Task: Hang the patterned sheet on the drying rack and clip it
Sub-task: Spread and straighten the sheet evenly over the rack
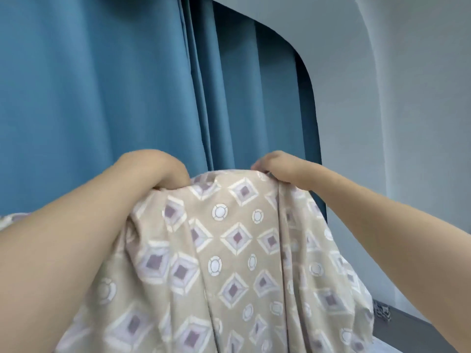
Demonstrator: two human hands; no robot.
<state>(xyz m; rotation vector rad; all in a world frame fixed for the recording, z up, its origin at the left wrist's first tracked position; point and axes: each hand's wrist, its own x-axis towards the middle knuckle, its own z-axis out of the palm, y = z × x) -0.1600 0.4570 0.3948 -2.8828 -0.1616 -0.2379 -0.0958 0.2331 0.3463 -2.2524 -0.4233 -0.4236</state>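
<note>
One beige cotton sheet printed with mauve-centred white diamonds and small white rings [237, 240] fills the lower middle of the view, held up in front of the person by two bare hands. Its top edge is bunched into a rounded hump between the two hands, and the cloth falls from there straight down and out past the bottom edge of the view, so its long axis runs vertically, with several long folds running the same way. A further strip of the same print shows at the left edge, behind the left forearm.

The left hand [158, 171] grips the top edge at the left end of the hump; its fingers curl down into the fabric and are buried in it, with only the back of the hand and the knuckles showing. The right hand [277, 166] pinches the top edge at the right end of the hump, its fingertips closed together on a fold of cloth.

Behind the sheet hangs one teal-blue pleated fabric curtain [114, 85], covering the left and middle of the background. To the right of it is a pale grey painted wall [395, 110]. A dark grey ledge [407, 324] crosses the lower right corner, partly hidden by the sheet.
</note>
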